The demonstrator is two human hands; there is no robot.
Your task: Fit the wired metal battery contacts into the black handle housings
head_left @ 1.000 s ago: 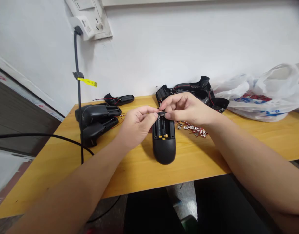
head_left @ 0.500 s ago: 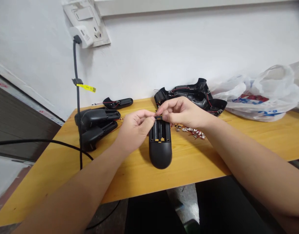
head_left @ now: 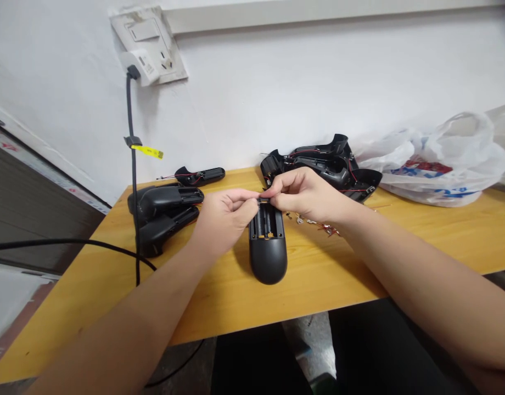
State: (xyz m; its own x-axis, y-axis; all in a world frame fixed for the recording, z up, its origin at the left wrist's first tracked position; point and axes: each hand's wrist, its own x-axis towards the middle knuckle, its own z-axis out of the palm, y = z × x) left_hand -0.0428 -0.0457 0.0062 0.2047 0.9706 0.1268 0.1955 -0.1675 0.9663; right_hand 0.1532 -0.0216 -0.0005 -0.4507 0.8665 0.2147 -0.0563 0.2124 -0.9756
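Observation:
A black remote-shaped shell (head_left: 268,249) lies open side up on the wooden table (head_left: 318,274), its battery bay showing. My left hand (head_left: 222,219) is curled, fingertips pinched at the shell's far end. My right hand (head_left: 306,192) pinches the same spot from the other side. Between the fingertips sits a tiny part that is too small to name. Small metal contacts with red wires (head_left: 318,224) lie scattered just right of the shell.
Two black shells (head_left: 164,211) are stacked at the left, a smaller one (head_left: 200,175) behind them, and a pile of shells (head_left: 322,162) at the back. A white plastic bag (head_left: 437,159) lies at the right. A black cable (head_left: 133,181) hangs from a wall socket (head_left: 147,41).
The hands and shell keep the same pinch; the shell has shifted slightly left, and the view has tilted a little.

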